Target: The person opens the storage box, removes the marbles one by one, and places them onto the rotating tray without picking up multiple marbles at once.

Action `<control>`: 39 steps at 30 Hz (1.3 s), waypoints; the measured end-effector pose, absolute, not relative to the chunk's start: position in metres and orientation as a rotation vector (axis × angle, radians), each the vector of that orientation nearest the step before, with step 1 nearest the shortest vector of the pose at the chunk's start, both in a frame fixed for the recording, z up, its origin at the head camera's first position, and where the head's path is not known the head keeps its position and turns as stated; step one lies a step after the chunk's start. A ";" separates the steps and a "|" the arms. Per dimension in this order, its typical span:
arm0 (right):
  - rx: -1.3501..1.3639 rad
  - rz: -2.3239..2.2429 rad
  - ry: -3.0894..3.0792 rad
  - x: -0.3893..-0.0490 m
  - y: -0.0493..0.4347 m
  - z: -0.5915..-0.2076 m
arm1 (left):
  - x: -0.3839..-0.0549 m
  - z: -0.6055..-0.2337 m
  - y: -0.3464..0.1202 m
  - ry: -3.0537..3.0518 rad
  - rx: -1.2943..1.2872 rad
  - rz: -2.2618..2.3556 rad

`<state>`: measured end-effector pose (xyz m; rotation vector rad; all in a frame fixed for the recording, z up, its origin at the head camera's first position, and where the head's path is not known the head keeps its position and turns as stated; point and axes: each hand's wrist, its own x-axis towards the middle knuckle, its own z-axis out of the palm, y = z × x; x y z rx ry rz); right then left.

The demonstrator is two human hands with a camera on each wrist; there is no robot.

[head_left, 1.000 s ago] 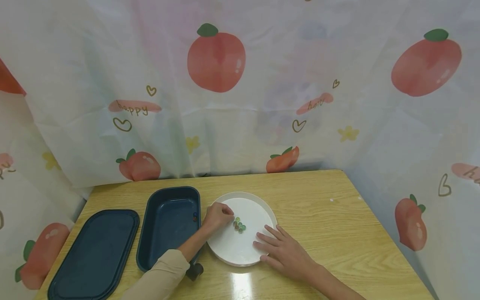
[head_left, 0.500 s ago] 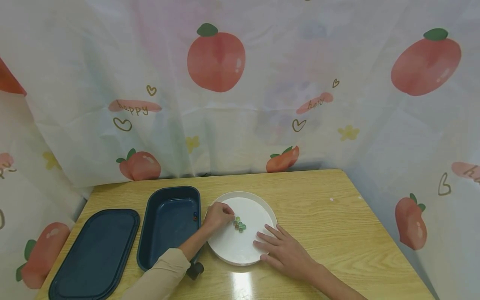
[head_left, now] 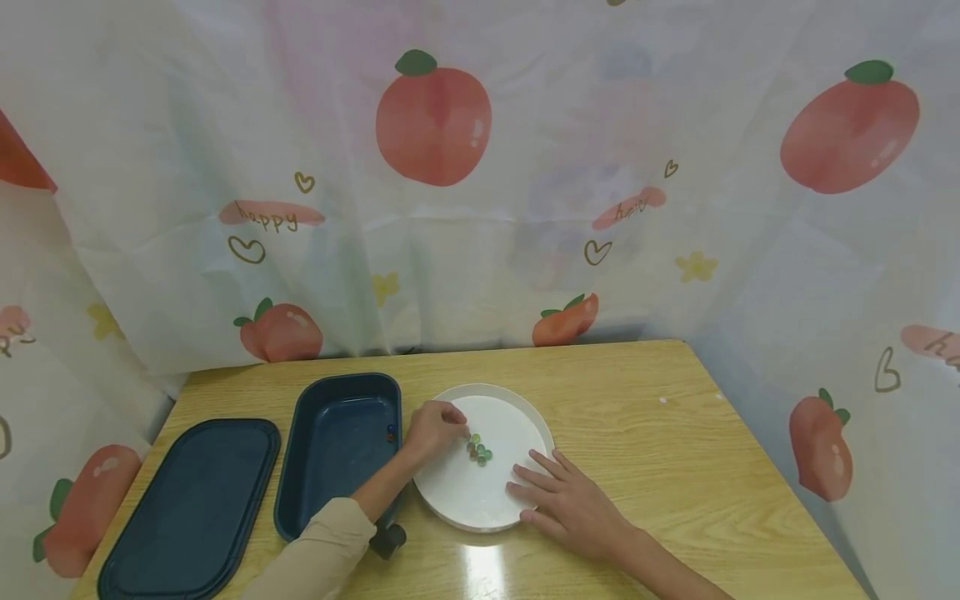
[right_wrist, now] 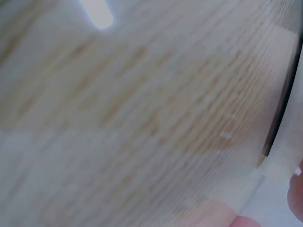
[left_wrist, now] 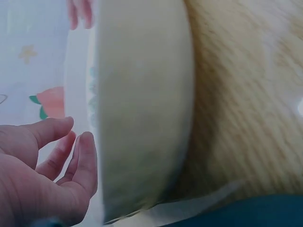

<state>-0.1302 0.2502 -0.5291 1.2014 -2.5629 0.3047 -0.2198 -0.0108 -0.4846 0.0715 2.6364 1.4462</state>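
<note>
A round white plate with a raised rim (head_left: 487,508) stands mid-table, holding a small cluster of green and brownish-red glass marbles (head_left: 480,451). My left hand (head_left: 435,431) reaches over the plate's left rim, with bent fingers and its fingertips right beside the marbles. In the left wrist view, a narrow gap shows between the thumb (left_wrist: 54,130) and the bent fingers, with no marble visible there. My right hand (head_left: 573,510) lies across the plate's right rim, fingers straight and spread. The right wrist view catches only its fingertips at the lower right, beside the tabletop.
Left of the plate stands a deep dark-blue rectangular pan (head_left: 330,442) with a blue and a reddish marble (head_left: 390,433) by its right wall. A flat dark-blue lid (head_left: 191,508) lies farther left. Behind the wooden table (head_left: 675,467) hangs a fruit-printed curtain (head_left: 510,250).
My left hand and forearm shift very slightly to the left over the last half second. The right hand, the plate and the marbles stay where they were.
</note>
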 end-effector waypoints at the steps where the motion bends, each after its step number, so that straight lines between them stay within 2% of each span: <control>1: 1.202 0.304 -2.561 -0.130 0.250 -0.529 | -0.220 -0.483 -0.011 2.634 0.074 1.455; 15: 1.204 0.328 -2.543 -0.130 0.250 -0.529 | -0.217 -0.450 -0.035 2.602 0.099 1.600; 39: 1.208 0.346 -2.522 -0.129 0.250 -0.529 | -0.223 -0.444 -0.099 2.443 -0.062 1.750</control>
